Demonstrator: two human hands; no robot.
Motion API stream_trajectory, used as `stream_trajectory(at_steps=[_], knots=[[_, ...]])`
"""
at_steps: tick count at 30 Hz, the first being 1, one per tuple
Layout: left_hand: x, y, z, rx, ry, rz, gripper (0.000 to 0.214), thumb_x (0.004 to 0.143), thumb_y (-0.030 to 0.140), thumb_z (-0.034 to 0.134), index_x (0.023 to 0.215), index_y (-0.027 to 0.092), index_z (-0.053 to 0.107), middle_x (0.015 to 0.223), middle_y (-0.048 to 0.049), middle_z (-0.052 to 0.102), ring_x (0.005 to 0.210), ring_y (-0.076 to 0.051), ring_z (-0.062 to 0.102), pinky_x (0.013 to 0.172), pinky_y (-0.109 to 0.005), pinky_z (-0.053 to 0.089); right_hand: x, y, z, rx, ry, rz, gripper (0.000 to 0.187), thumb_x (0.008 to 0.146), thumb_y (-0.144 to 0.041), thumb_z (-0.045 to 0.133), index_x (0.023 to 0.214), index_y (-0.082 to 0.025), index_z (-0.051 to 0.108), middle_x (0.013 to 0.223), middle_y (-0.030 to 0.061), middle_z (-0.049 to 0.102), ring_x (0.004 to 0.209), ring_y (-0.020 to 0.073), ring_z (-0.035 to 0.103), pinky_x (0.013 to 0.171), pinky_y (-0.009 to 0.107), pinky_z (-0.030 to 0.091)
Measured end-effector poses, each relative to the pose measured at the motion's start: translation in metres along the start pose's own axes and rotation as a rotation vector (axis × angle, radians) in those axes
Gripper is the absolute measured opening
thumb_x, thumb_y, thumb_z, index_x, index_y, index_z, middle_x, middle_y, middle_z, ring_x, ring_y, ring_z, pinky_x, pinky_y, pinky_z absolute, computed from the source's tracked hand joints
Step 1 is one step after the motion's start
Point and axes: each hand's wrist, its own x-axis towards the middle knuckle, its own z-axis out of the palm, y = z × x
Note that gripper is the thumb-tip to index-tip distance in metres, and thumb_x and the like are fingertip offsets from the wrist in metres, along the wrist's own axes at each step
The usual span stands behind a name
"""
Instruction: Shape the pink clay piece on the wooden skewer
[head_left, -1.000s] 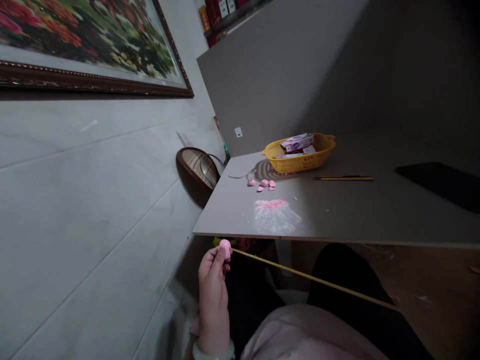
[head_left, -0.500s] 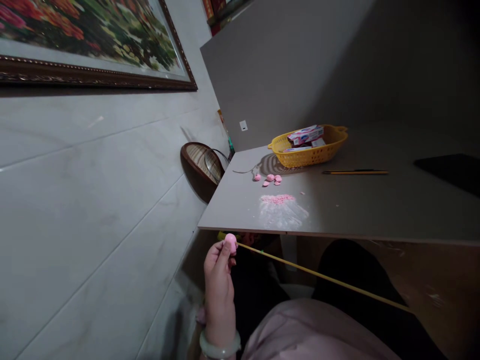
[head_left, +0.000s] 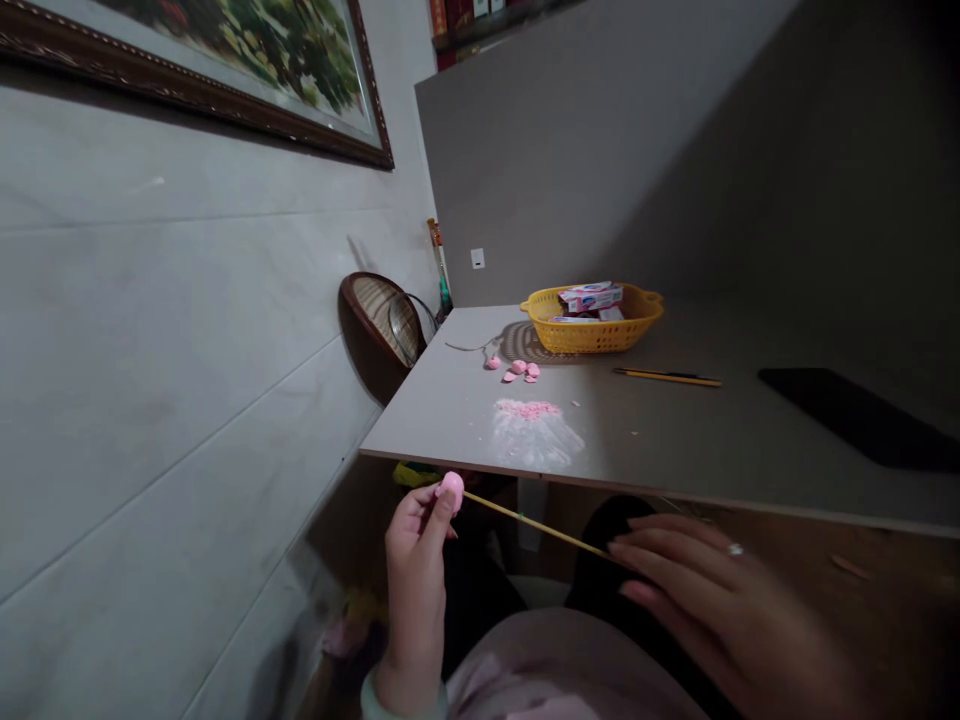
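My left hand [head_left: 417, 550] pinches a smooth pink ball [head_left: 452, 490] between thumb and fingers, just below the table's front edge. From the ball a thin yellowish stick [head_left: 551, 530] runs down to the right. My right hand [head_left: 697, 580], partly blurred, has its fingers stretched out and the thumb apart. Its fingertips are at the stick's visible far end; whether they touch it I cannot tell. On the table [head_left: 442, 420], several small pink pieces [head_left: 519, 370] lie behind a patch of pink crumbs and white powder [head_left: 532, 430].
A yellow plastic basket [head_left: 592, 335] with small boxes stands at the back of the table. A pencil-like stick [head_left: 667, 378] and a flat black object [head_left: 847, 410] lie to the right. A woven round tray [head_left: 382, 320] leans by the marble-look wall [head_left: 187, 330].
My right hand has come into view from the lower right, reaching the stick. My left hand still holds the pink ball. The view has shifted slightly.
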Motion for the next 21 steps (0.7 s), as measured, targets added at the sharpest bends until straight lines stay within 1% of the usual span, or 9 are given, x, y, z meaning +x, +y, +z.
stream_trajectory(at_steps=[3, 5, 10, 12, 14, 16, 17, 19, 21], knots=[[-0.001, -0.004, 0.001, 0.008, 0.015, -0.007, 0.039, 0.068, 0.051, 0.087, 0.08, 0.015, 0.076, 0.076, -0.0043, 0.07, 0.064, -0.013, 0.055, 0.054, -0.022, 0.042, -0.002, 0.009, 0.027, -0.102, -0.032, 0.03, 0.038, 0.098, -0.046, 0.056, 0.131, -0.03, 0.065, 0.116, 0.0076, 0.076, 0.098, 0.031, 0.073, 0.085, 0.047, 0.057], [0.0, -0.007, -0.001, 0.028, 0.01, -0.018, 0.04, 0.067, 0.05, 0.087, 0.083, 0.015, 0.077, 0.078, -0.0054, 0.072, 0.066, -0.014, 0.058, 0.053, -0.021, 0.043, -0.005, 0.006, 0.033, -0.101, -0.073, 0.097, 0.031, 0.103, -0.041, 0.046, 0.118, -0.028, 0.069, 0.104, 0.0061, 0.078, 0.081, 0.0265, 0.074, 0.074, 0.041, 0.056], [0.003, -0.01, -0.009, 0.159, -0.145, -0.049, 0.036, 0.068, 0.048, 0.087, 0.081, 0.015, 0.079, 0.073, -0.006, 0.074, 0.066, -0.016, 0.062, 0.053, -0.022, 0.046, 0.005, -0.002, 0.017, 0.081, -0.209, 0.277, 0.034, 0.101, -0.043, 0.045, 0.088, -0.027, 0.071, 0.086, 0.0045, 0.075, 0.077, 0.0237, 0.07, 0.068, 0.035, 0.049], [0.003, -0.007, -0.01, 0.207, -0.192, -0.012, 0.031, 0.072, 0.045, 0.086, 0.081, 0.016, 0.079, 0.074, -0.0059, 0.074, 0.067, -0.017, 0.063, 0.056, -0.023, 0.047, 0.011, 0.003, 0.018, 0.349, -0.374, 0.45, 0.036, 0.096, -0.051, 0.049, 0.08, -0.025, 0.069, 0.069, 0.0021, 0.068, 0.063, 0.0184, 0.062, 0.059, 0.029, 0.044], [0.003, -0.003, -0.011, 0.237, -0.214, 0.035, 0.027, 0.073, 0.042, 0.086, 0.081, 0.017, 0.08, 0.077, -0.0059, 0.076, 0.07, -0.017, 0.065, 0.061, -0.024, 0.05, 0.014, 0.01, 0.026, 0.676, -0.611, 0.617, 0.043, 0.089, -0.061, 0.05, 0.075, -0.023, 0.065, 0.051, -0.0045, 0.05, 0.043, 0.0117, 0.042, 0.044, 0.024, 0.032], [0.003, 0.002, -0.011, 0.249, -0.226, 0.057, 0.025, 0.071, 0.041, 0.088, 0.08, 0.018, 0.081, 0.078, -0.0064, 0.078, 0.072, -0.019, 0.068, 0.065, -0.026, 0.052, 0.014, 0.014, 0.034, 0.826, -0.738, 0.675, 0.05, 0.085, -0.069, 0.048, 0.076, -0.022, 0.063, 0.047, -0.009, 0.038, 0.037, 0.009, 0.026, 0.038, 0.024, 0.022], [0.004, 0.003, -0.011, 0.248, -0.226, 0.058, 0.025, 0.07, 0.04, 0.088, 0.08, 0.019, 0.081, 0.079, -0.0067, 0.078, 0.073, -0.019, 0.069, 0.066, -0.026, 0.053, 0.013, 0.013, 0.036, 0.842, -0.739, 0.674, 0.05, 0.085, -0.069, 0.048, 0.076, -0.022, 0.062, 0.048, -0.0092, 0.038, 0.038, 0.009, 0.026, 0.039, 0.024, 0.022], [0.005, 0.004, -0.011, 0.228, -0.207, 0.054, 0.027, 0.068, 0.041, 0.089, 0.08, 0.018, 0.081, 0.079, -0.007, 0.079, 0.071, -0.019, 0.069, 0.062, -0.025, 0.053, 0.01, 0.007, 0.035, 0.749, -0.633, 0.618, 0.044, 0.091, -0.062, 0.049, 0.076, -0.022, 0.062, 0.056, -0.0054, 0.048, 0.048, 0.0108, 0.041, 0.048, 0.024, 0.03], [0.006, 0.002, -0.013, 0.193, -0.178, 0.047, 0.03, 0.067, 0.041, 0.09, 0.083, 0.018, 0.081, 0.08, -0.007, 0.079, 0.068, -0.018, 0.068, 0.057, -0.024, 0.052, 0.006, -0.002, 0.028, 0.502, -0.476, 0.49, 0.035, 0.097, -0.049, 0.049, 0.079, -0.023, 0.063, 0.07, -0.0011, 0.061, 0.065, 0.0149, 0.056, 0.061, 0.027, 0.037]])
